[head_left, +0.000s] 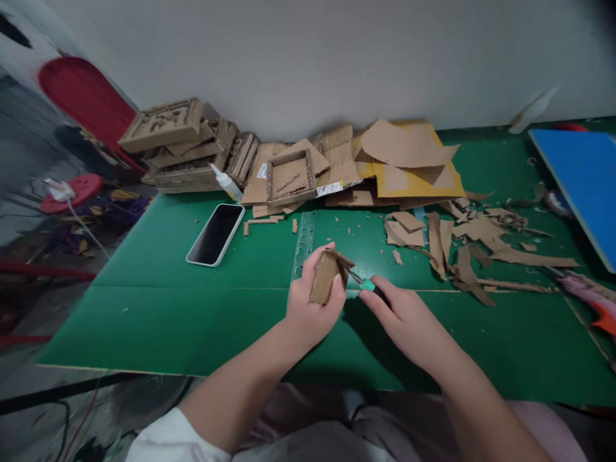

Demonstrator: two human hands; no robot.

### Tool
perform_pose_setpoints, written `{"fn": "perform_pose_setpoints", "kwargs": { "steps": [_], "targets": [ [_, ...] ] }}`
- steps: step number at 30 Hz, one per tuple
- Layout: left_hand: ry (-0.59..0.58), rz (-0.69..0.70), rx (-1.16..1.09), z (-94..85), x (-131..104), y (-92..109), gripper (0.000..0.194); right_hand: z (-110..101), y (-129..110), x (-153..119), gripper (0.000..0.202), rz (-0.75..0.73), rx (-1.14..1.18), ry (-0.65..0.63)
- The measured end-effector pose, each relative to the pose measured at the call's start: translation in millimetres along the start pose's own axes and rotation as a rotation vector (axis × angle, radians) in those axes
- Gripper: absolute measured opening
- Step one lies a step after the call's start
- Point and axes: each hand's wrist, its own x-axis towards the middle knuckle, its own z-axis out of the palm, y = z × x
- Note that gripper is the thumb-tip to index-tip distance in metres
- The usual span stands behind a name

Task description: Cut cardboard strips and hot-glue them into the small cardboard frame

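It's rather dim in here, the grey wall (308,70) dull, with one pale sheen on the green table (144,308) just beyond the left hand (307,311). Dark shadow pools beside and under the right hand (411,324). Towards the edges things stretch and blur, the red backrest (86,106) included.

Left forearm (253,372) and right forearm (486,398) angle inward from the near side, the left hand (310,308) curled in a grip, the right hand (409,321) closed just beside it, pointing left.
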Motion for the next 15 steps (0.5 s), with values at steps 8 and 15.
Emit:
{"fn": "perform_pose_setpoints", "kwargs": {
  "steps": [8,15],
  "targets": [
    [0.051,0.011,-0.012,1.1,-1.5,-2.9,0.044,-1.4,-3.2,-1.8,0.04,0.013,-0.035,0.003],
    [0.063,-0.031,-0.027,0.2,-2.3,-4.2,0.044,-3.7,-5.5,-4.4,0.037,0.016,-0.059,0.007]
  ]
}}
